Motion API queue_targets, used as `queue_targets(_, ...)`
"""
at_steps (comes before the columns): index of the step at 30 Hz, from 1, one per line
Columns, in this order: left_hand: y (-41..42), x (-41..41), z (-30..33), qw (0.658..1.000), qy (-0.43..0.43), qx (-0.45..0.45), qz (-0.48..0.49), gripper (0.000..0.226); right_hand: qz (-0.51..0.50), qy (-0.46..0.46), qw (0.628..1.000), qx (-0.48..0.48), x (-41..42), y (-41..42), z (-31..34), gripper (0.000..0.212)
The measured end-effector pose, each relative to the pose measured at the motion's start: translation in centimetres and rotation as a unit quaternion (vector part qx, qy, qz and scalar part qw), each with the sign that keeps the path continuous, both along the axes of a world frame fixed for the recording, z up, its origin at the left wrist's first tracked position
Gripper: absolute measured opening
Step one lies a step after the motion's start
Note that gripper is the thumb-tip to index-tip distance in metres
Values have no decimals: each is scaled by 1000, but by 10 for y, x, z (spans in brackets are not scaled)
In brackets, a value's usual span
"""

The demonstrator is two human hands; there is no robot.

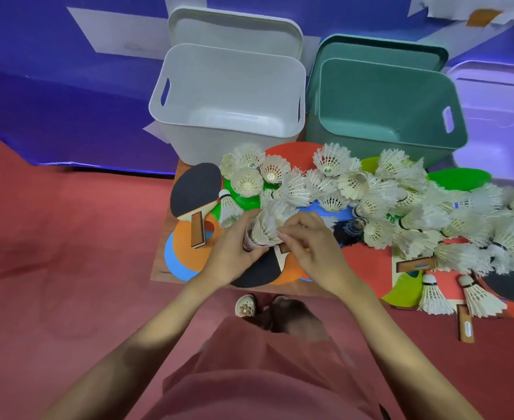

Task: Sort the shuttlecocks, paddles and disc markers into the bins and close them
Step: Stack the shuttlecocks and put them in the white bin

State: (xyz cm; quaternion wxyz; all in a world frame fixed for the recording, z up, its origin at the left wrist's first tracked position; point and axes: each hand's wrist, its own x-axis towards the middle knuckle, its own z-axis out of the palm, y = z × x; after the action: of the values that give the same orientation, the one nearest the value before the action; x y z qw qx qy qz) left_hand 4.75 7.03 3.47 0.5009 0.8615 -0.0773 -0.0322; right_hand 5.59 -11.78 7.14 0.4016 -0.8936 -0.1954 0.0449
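head view, looking down at a low table (158,268) on a red floor (68,237). the left hand (231,253) has its fingers curled round the lower end of a bunch of stacked shuttlecocks (268,228), gripping it near the front middle of the table. the right hand (310,247) meets the same bunch from the other side, its fingers (286,237) bent and pinching at the feathers; whether it bears any of the weight cannot be told. a large heap of loose shuttlecocks (401,207) runs from the table's middle out to the right edge of the view, with a small cluster (249,174) standing near the back left and two more (449,295) lying at the front right. flat disc markers lie under and around the heap: an orange one (186,241) over a blue one (174,262) at the front left, a red one (292,153) at the back, a green one (459,178) at the back right. one paddle (195,192) with a black face lies at the left, its handle pointing toward the person; another black paddle face (258,271) shows partly beneath the hands. behind the table stand a grey bin (228,86) and, just to its right, a green bin (386,98), both open, each with a lid (234,28) propped upright behind it. a pale lilac bin (498,116) sits at the far right, partly cut off.
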Motion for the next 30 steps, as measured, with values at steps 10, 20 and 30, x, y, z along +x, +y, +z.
queue_targets(10,35,-15,-1,991,37,-12,130,56,30,33,996,76,43,28,5,29)
queue_targets(20,53,-22,8,968,29,-36,248,57,108,-114,945,-286,108,72,-22,18)
queue_targets(30,49,-21,8,970,26,9,243,57,-23,-196,980,26,83,47,31,2)
